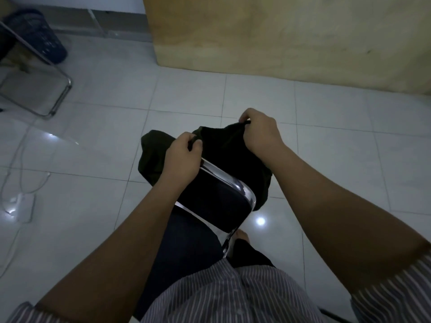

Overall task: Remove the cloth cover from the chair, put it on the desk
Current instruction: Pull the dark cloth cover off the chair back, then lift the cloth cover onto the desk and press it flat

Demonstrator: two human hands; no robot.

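A dark cloth cover is bunched over the top of a chair whose chrome frame and black backrest show just below it. My left hand pinches the cover's edge on the left side. My right hand grips its upper edge on the right. Part of the cloth hangs down to the left and to the right of the backrest. A tan wooden desk panel stands beyond, at the top of the view.
Glossy white tiled floor surrounds the chair. A second chrome chair frame and a black mesh bin stand at far left. White cables and a power strip lie on the floor at left. My foot is beside the chair leg.
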